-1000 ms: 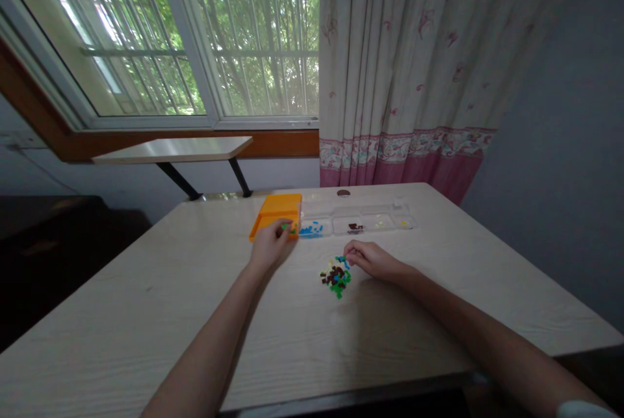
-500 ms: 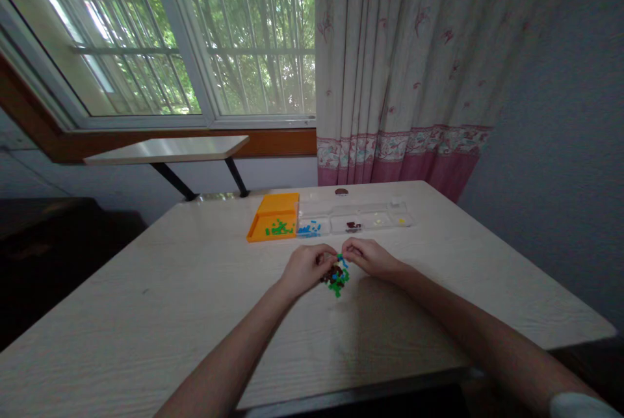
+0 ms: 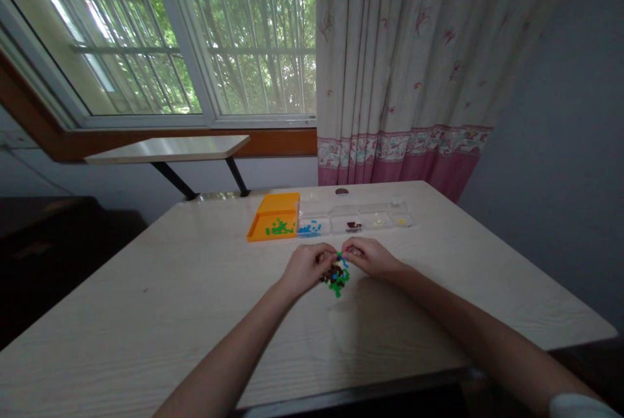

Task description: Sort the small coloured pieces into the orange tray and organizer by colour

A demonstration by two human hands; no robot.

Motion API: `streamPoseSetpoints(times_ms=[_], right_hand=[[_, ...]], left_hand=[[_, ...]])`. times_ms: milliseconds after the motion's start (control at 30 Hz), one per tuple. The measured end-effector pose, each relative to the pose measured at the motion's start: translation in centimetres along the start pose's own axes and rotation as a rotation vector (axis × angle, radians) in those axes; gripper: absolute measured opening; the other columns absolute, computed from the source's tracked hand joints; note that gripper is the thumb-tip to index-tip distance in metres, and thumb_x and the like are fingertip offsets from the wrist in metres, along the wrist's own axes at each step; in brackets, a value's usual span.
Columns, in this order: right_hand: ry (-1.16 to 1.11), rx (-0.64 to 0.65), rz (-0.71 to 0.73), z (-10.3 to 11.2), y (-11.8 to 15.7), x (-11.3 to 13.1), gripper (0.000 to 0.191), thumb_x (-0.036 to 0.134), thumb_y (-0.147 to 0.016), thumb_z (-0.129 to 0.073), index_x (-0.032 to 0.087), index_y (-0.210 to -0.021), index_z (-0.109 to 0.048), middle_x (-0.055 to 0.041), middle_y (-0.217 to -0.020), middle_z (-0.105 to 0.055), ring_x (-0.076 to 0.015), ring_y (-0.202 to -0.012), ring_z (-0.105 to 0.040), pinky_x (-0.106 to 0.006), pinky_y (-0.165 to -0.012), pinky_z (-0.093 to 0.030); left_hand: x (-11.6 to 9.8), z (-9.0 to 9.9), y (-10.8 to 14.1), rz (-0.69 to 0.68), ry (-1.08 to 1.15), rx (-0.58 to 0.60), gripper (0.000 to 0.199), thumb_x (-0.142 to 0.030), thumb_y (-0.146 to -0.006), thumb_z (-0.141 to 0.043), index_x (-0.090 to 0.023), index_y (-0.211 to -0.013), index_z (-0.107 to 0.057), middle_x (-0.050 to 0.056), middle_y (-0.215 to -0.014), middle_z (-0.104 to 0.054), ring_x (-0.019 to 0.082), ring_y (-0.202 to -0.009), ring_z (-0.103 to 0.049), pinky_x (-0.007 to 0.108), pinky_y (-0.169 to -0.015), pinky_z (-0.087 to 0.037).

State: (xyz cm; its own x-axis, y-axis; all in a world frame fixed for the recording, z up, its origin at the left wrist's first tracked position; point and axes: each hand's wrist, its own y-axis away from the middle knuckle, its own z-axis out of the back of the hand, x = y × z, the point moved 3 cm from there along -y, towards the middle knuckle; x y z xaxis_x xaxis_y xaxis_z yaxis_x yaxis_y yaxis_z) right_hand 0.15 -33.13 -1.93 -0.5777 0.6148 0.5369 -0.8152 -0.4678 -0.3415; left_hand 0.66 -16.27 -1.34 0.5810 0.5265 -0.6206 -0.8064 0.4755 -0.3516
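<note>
Between my hands is a small cluster of joined building pieces (image 3: 336, 277), brown, green and blue with a pale bit near its top. My left hand (image 3: 307, 266) is closed, thumb and fingers pinching the cluster's upper left side. My right hand (image 3: 369, 255) is closed in a pinch at the upper right, its fingertips against the blue and green pieces at the top. Which single piece the right fingertips grip is too small to make out. The cluster's lower green end hangs free just above or on the table; I cannot tell which.
Behind my hands stands an orange tray (image 3: 253, 231) with loose green pieces (image 3: 279, 227). Joined on its right are clear compartments (image 3: 336, 226) holding blue pieces (image 3: 310, 228), dark brown pieces (image 3: 353, 226) and yellow bits (image 3: 402, 221). A round brown object (image 3: 342, 192) lies at the table's (image 3: 195, 294) back edge.
My right hand has shifted very slightly left, so its fingertips sit closer to the top of the cluster. My left hand and the trays look unchanged.
</note>
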Motion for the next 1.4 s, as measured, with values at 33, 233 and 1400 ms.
streamPoseSetpoints(times_ms=[33, 233, 1400], right_hand=[[0.017, -0.002, 0.000, 0.1, 0.0, -0.1, 0.023, 0.035, -0.083, -0.046, 0.016, -0.088, -0.057, -0.0010, -0.070, -0.057, -0.0104, -0.061, -0.048, -0.019, -0.057, -0.036], [0.097, 0.101, 0.033, -0.1, 0.0, -1.1, 0.022, 0.029, -0.083, -0.045, 0.018, -0.091, -0.061, -0.0043, -0.084, -0.062, -0.0136, -0.076, -0.054, -0.023, -0.069, -0.040], [0.176, 0.170, 0.098, -0.5, 0.2, -1.1, 0.024, 0.025, -0.083, -0.045, 0.022, -0.102, -0.059, -0.0040, -0.094, -0.060, -0.0145, -0.087, -0.054, -0.023, -0.077, -0.040]], left_hand=[[0.0, 0.4, 0.0, -0.008, -0.012, -0.048, 0.024, -0.033, -0.078, -0.048, -0.017, -0.080, -0.065, -0.004, -0.048, -0.049, 0.007, -0.044, -0.041, 0.016, -0.044, -0.029], [-1.2, 3.7, 0.5, -0.115, -0.096, -0.495, 0.022, -0.033, -0.077, -0.051, -0.017, -0.082, -0.066, -0.004, -0.047, -0.051, 0.005, -0.042, -0.042, 0.015, -0.047, -0.034], [-2.7, 3.3, 1.2, -0.307, -0.168, -0.540, 0.014, -0.024, -0.076, -0.055, -0.017, -0.082, -0.065, -0.001, -0.056, -0.062, 0.006, -0.046, -0.050, 0.016, -0.051, -0.038]])
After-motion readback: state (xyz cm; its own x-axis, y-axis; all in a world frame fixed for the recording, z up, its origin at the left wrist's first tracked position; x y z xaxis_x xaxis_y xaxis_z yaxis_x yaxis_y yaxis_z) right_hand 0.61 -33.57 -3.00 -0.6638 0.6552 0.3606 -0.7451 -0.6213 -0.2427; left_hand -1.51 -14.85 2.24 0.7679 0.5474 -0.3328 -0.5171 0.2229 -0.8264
